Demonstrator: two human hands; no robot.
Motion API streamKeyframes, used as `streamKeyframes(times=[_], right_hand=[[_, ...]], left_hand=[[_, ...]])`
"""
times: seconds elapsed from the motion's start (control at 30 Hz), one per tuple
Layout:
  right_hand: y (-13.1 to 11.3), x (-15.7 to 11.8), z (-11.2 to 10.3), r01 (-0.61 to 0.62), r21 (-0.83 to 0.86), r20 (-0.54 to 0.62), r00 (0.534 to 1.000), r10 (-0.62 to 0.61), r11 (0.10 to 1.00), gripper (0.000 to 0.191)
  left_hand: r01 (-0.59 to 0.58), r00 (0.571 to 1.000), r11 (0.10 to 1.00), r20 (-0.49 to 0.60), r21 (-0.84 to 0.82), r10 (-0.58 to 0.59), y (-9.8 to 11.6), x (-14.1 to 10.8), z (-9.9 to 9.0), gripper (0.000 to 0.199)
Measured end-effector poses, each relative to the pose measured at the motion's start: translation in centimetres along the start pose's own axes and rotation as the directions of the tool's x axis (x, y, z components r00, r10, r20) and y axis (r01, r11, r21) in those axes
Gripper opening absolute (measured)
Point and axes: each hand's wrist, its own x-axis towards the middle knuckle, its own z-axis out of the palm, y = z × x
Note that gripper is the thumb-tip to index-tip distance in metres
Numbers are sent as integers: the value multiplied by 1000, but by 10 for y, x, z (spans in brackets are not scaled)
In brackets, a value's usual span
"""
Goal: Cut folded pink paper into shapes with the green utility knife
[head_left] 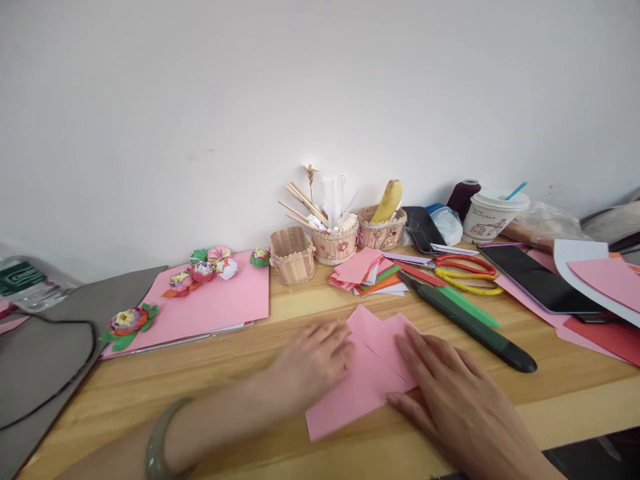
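Note:
A folded sheet of pink paper (360,390) lies on the wooden table with creases and a pointed flap at its top. My left hand (320,350), slightly blurred, rests over its left edge with the fingertips on the paper. Flat on the right side of the sheet is my right hand (443,377), its fingers stretched out and its thumb apart near the lower edge. Just beyond the right hand lie a dark green utility knife (465,323) and scissors (470,273) with red and yellow handles.
Behind the sheet is a pile of small coloured papers (367,270). Small wooden baskets (293,257) stand along the wall, one holding a banana (389,201). Folded paper flowers (203,270) lie on pink sheets (240,293) at left. A phone (540,277) and lidded cup (493,213) are at right.

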Motion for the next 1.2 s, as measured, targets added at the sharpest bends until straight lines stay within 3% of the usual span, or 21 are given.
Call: streamKeyframes(times=[0.13,0.23,0.33,0.47,0.63,0.8,0.97,1.13,1.2], right_hand=[[-8,-4,-4,-44,-95,-7,999,43,995,60],[-13,3,3,52,24,-21,998,-52,998,62],[-12,10,12,182,177,21,982,-189,967,55],[3,11,14,201,300,86,968,-236,933,49],[4,9,9,140,233,58,986,-157,962,63],[-5,12,13,129,116,11,991,-131,985,68],[-11,15,13,208,175,36,975,-217,962,60],[-37,37,10,372,335,60,908,-414,866,43],[-40,46,10,375,326,44,911,-410,868,41]], left_hand=[[9,998,999,-55,-47,-12,23,-24,1,36],[-30,997,999,-70,-37,27,26,-33,1,32],[-10,987,1000,-161,-23,6,24,-33,-4,25],[65,963,997,-264,52,-49,28,-40,-15,35],[54,959,983,-284,175,-2,33,-57,-17,36],[-11,975,970,-213,242,64,32,-64,-12,31],[2,970,968,-237,251,60,34,-66,-11,35],[23,954,979,-297,203,39,35,-70,-9,30],[14,951,977,-304,213,53,34,-73,-10,31]])
